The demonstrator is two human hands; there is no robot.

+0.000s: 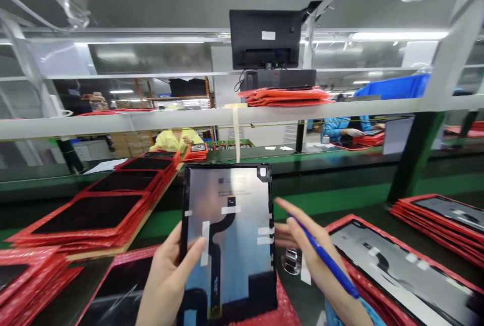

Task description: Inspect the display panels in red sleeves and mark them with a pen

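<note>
A tablet screen assembly (236, 245) stands raised and tilted before me, its silvery back towards me, with a black flex cable and several white tape strips. My left hand (170, 270) grips its left edge, thumb on the back and fingers behind. My right hand (306, 240) is beside the right edge, a blue pen (323, 255) held between thumb and fingers. Its index finger is stretched out; I cannot tell whether the other fingertips touch the screen. Below lies red bubble wrap (283, 306), partly hidden by the screen.
Stacks of screens in red bubble wrap stand at left (117, 215) and right (378, 260). A metal object (291, 260) lies near my right hand. Across the bench are a person in yellow (176, 139) and one in blue sleeves (336, 127). A monitor (266, 39) hangs above a shelf rail (181, 117).
</note>
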